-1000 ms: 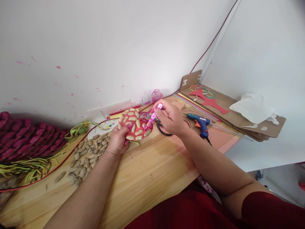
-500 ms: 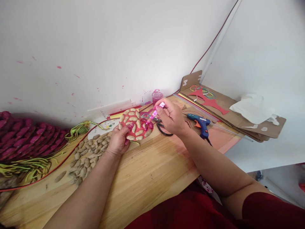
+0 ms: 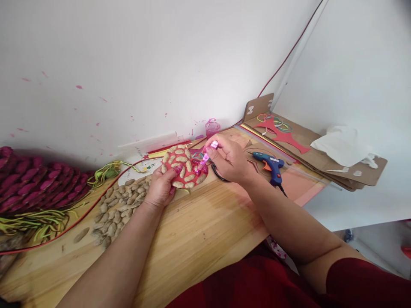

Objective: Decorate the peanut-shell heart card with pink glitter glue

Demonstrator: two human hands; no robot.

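Red peanut-studded disc [image 3: 186,175] held over wooden table [image 3: 205,244], left hand [image 3: 161,185] pinching its left edge thumb-to-fingers, right hand [image 3: 230,158] with fingers closed round pink-smeared brush [image 3: 207,156] at disc's right side; best dab lightly, disc steady, working into shell creases.

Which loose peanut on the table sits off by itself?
The leftmost peanut, left of the pile: a gap of tabletop separates it, while the others lie bunched together.
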